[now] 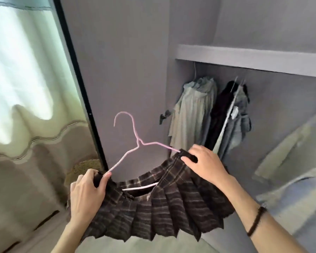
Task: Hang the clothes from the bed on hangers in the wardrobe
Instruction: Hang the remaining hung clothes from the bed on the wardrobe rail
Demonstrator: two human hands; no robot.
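In the head view, a dark brown pleated skirt (153, 203) crossed by pale plaid lines was held out in front of the open wardrobe (254, 57), stretched over a thin pink wire hanger (135, 145). The waistband was spread between the two ends of the hanger, and the lower bar could be seen as a pale strip through the waist opening; the pleats fanned downward and ended in a jagged hem. The hook of the hanger rose free above the skirt, tilted to the left. The left hand (88, 196) was closed in a grip on the left end of the waistband together with the hanger's left arm, the thumb pressed over the fabric. The right hand (206, 165) was pinched in a grip on the right end of the waistband, where the hanger's right arm ran into the cloth. A black band (256, 223) was worn on the right wrist. Inside the wardrobe, under a shelf, a pale grey-green garment (192, 114) was hung at the left, and beside it a dark garment (221, 114) and a pale blue denim piece (239, 123) were hung close together. A light curtain (20, 73) was seen at the far left, beyond the dark door edge.
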